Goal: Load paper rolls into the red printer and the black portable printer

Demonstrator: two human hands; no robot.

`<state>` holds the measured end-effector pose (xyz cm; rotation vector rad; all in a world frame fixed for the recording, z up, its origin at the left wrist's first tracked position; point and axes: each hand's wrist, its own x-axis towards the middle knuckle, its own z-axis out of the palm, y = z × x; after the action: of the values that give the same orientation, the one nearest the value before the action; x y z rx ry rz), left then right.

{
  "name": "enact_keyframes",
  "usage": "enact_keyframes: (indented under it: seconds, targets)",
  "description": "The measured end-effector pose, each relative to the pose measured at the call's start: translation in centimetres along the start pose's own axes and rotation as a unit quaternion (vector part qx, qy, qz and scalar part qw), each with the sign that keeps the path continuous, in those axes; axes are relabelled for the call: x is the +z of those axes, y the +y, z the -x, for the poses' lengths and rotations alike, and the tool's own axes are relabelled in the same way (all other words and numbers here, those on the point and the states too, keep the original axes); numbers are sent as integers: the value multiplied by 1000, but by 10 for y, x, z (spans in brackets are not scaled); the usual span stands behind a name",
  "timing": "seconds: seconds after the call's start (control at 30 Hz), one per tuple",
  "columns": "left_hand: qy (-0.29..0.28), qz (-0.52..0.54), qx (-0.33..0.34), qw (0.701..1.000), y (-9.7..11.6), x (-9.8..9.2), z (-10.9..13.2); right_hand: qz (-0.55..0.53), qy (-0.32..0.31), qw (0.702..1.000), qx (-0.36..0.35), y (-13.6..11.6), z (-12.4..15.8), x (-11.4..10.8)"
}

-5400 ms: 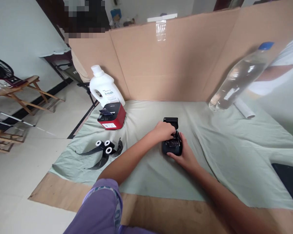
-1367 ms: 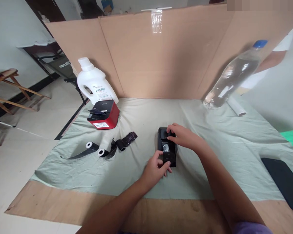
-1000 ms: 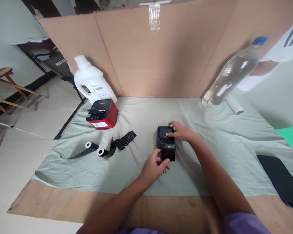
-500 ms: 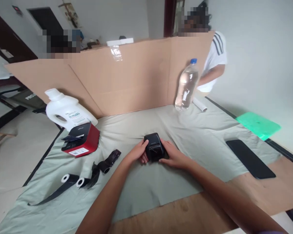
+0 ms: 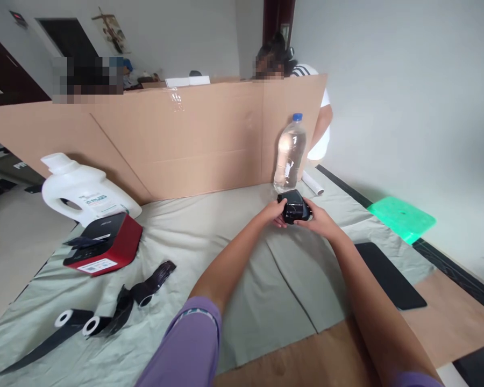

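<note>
A small black box-shaped device (image 5: 294, 207) with a glossy front panel is between my two hands, near the back right of the cloth, just in front of the water bottle (image 5: 291, 153). My left hand (image 5: 277, 213) grips its left side, thumb on top and fingers curled beneath. On its right side, my right hand (image 5: 317, 219) is closed with thumb and fingers against the edge. Whether the device rests on the cloth or is slightly lifted, I cannot tell.
A red and black machine (image 5: 107, 242) and a white jug (image 5: 86, 188) stand at left. Black ribbon rolls (image 5: 78, 321) lie before them. A cardboard screen (image 5: 201, 140) crosses the back, with people behind. At right are a black phone-like slab (image 5: 389, 274), a white tube (image 5: 312, 183) and a green stool (image 5: 403, 217).
Both hands have carried the black device away from me and to the right, close to the water bottle. The camera view has turned slightly right. The person behind the screen has leaned lower.
</note>
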<state>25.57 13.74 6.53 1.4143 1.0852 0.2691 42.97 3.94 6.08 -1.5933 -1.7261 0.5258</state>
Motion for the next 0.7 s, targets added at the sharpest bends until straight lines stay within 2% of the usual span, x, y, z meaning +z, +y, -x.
enact_keyframes:
  seconds: [0.13, 0.23, 0.3, 0.37, 0.43, 0.47, 0.53, 0.6, 0.7]
  targets:
    - [1, -19, -14, 1000, 6, 25, -23, 21, 14, 999, 39, 24, 2, -7]
    - [-1, -18, -16, 1000, 8, 38, -29, 17, 8, 999, 37, 36, 1, -7]
    - [1, -3, -13, 1000, 2, 41, -23, 12, 3, 999, 42, 41, 2, -8]
    - [16, 17, -8, 1000, -14, 35, -6, 11, 2, 998, 64, 46, 5, -8]
    - [66, 12, 30, 997, -43, 13, 30, 8, 6, 995, 101, 49, 10, -9]
    - [111, -14, 66, 992, -61, -3, 55, 0, 9, 993, 120, 50, 12, -9]
    - [206, -124, 164, 957, -103, -44, 120, -24, 22, 987, 157, 53, 15, -8]
    - [296, -262, 161, 904, -141, -88, 197, -42, 50, 985, 162, 55, 18, -6]
    - [379, -427, 95, 816, -183, -141, 300, 2, 114, 984, 136, 63, 23, -1]
